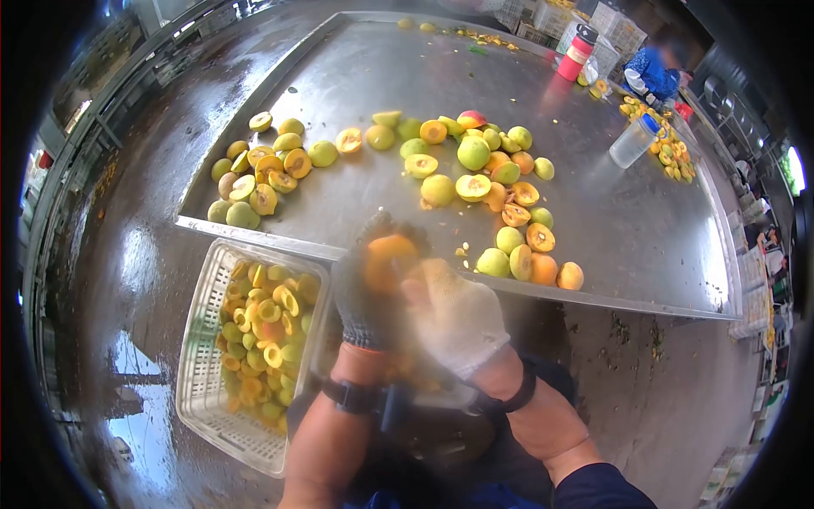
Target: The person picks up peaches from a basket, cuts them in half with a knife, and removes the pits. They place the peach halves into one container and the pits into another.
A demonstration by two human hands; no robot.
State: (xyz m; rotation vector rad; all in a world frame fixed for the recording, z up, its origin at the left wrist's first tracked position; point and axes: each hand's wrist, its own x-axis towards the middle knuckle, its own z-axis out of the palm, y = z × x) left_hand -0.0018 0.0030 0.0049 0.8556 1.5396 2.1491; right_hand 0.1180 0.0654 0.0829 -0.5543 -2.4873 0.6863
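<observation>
My left hand point(360, 293), in a dark grey glove, is closed around an orange-fleshed fruit point(390, 261) just over the table's front edge. Against that fruit is my right hand point(458, 314), in a white knit glove, its fingers bent together; what they hold is blurred. Halved and whole yellow-green fruits point(473, 153) lie on the metal table point(365, 76) beyond my hands, with another group point(263, 199) at the left. Small seeds lie near the front edge. A white basket point(193, 356) of hollowed fruit halves stands at the lower left.
A red bottle point(577, 53) and a clear bottle with a blue lid point(632, 144) stand on the table's right side. Beyond them are more fruit pieces point(674, 157) and a person in blue point(653, 72). Crates point(615, 25) stand at the back; the floor is wet.
</observation>
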